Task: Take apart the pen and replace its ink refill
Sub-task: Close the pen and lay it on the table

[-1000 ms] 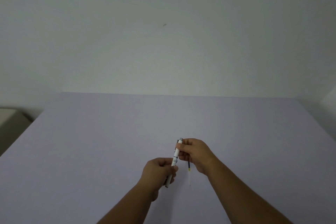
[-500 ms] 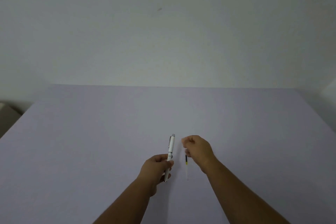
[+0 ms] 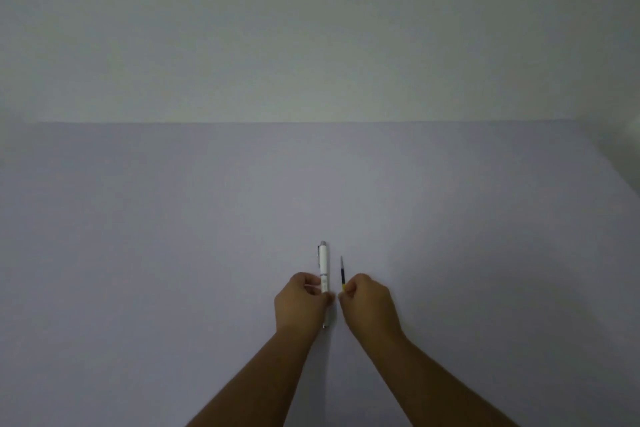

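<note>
A white pen (image 3: 324,262) with a metal clip points away from me, low over the pale table (image 3: 173,236). My left hand (image 3: 299,305) is closed around its lower half, and the pen's tip sticks out below the fingers. Just to its right is a thin ink refill (image 3: 342,270) with a dark tube and a yellow band, parallel to the pen. My right hand (image 3: 370,303) pinches the refill at the yellow band; its near end is hidden under the fingers. The two hands are close together but apart.
The table's far edge meets a plain wall (image 3: 311,45) at the back. The table's right edge runs diagonally at the upper right.
The right hand let go of the pen's top and closed on the refill beside it. The left hand lowered the pen to point straight away. The view tilted down.
</note>
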Demonstrator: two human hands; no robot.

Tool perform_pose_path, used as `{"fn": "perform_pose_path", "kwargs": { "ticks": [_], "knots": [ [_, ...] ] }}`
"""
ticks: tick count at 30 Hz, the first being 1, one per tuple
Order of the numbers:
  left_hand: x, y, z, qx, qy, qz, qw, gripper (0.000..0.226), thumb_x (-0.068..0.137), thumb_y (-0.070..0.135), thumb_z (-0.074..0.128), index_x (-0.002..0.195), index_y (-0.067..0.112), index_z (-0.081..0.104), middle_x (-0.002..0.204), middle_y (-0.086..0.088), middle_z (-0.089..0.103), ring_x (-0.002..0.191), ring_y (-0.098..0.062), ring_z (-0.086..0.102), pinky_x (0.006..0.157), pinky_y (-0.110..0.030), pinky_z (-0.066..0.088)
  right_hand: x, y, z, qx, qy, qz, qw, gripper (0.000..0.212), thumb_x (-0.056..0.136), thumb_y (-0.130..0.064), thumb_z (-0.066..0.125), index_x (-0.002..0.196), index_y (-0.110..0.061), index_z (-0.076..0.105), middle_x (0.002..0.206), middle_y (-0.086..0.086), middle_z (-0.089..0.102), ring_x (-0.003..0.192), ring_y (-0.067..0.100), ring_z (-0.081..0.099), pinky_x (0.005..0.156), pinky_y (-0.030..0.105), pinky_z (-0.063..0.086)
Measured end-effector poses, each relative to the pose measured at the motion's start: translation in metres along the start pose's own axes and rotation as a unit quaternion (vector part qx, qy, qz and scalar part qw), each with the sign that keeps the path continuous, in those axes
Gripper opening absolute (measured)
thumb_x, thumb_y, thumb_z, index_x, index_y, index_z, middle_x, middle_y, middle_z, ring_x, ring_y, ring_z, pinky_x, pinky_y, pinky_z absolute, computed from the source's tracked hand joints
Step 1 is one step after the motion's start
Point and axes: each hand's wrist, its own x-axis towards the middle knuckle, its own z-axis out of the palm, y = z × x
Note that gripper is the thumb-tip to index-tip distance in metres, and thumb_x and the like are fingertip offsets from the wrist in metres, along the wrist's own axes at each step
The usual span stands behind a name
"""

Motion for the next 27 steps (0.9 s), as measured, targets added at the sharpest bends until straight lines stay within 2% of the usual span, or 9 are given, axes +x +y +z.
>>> {"fn": "perform_pose_path", "kwargs": {
  "ticks": [6, 11, 22, 25, 27],
  "knots": [
    [-0.0003, -0.0022, 0.0069, 0.008, -0.009, -0.003, 1.0, 0.019, 0.072, 0.019, 0.078, 0.086, 0.019, 0.064, 0.072, 0.01, 0.063, 0.063, -0.001, 0.059, 0.048, -0.013, 0.041, -0.0002, 0.0023, 0.0011, 0.031, -0.008, 0.008, 0.999, 0.013, 0.085, -0.02, 0.059, 0.095, -0.014, 0.064, 0.098, 0.01, 0.07, 0.09, 0.027, 0.066, 0.083, 0.041, 0.055],
    [-0.0026, -0.0038, 0.0064, 0.01, -0.003, 0.002, 1.0, 0.019, 0.073, 0.019, 0.078, 0.084, 0.019, 0.063, 0.071, 0.011, 0.062, 0.06, 0.001, 0.056, 0.038, -0.005, 0.039, -0.003, 0.0035, 0.0007, 0.039, -0.004, 0.001, 0.999, 0.013, 0.086, -0.021, 0.058, 0.094, -0.013, 0.064, 0.097, 0.01, 0.07, 0.09, 0.027, 0.066, 0.083, 0.042, 0.055],
    [-0.0025, -0.0042, 0.0056, 0.003, 0.003, 0.012, 1.0, 0.019, 0.074, 0.023, 0.078, 0.082, 0.022, 0.061, 0.068, 0.013, 0.06, 0.059, 0.003, 0.054, 0.042, -0.006, 0.038, -0.0041, 0.0037, -0.0004, 0.048, -0.005, -0.001, 0.999, 0.018, 0.085, -0.029, 0.062, 0.096, -0.014, 0.064, 0.096, 0.009, 0.071, 0.091, 0.026, 0.066, 0.083, 0.041, 0.055],
    [-0.0022, -0.0048, 0.0049, 0.0, 0.007, 0.011, 1.0, 0.018, 0.075, 0.023, 0.077, 0.082, 0.023, 0.06, 0.067, 0.014, 0.059, 0.059, 0.003, 0.054, 0.043, -0.006, 0.041, -0.0034, 0.0049, 0.0003, 0.051, -0.004, -0.005, 0.999, 0.018, 0.086, -0.028, 0.062, 0.096, -0.013, 0.064, 0.096, 0.009, 0.071, 0.091, 0.026, 0.066, 0.084, 0.042, 0.054],
    [-0.0016, -0.0064, 0.0047, -0.002, 0.01, 0.014, 1.0, 0.018, 0.076, 0.023, 0.076, 0.085, 0.022, 0.061, 0.068, 0.014, 0.058, 0.06, 0.003, 0.053, 0.044, -0.008, 0.037, -0.0032, 0.0057, 0.0002, 0.051, -0.002, -0.005, 0.999, 0.016, 0.086, -0.026, 0.061, 0.095, -0.013, 0.064, 0.096, 0.009, 0.071, 0.091, 0.026, 0.065, 0.084, 0.042, 0.054]
  ]
}}
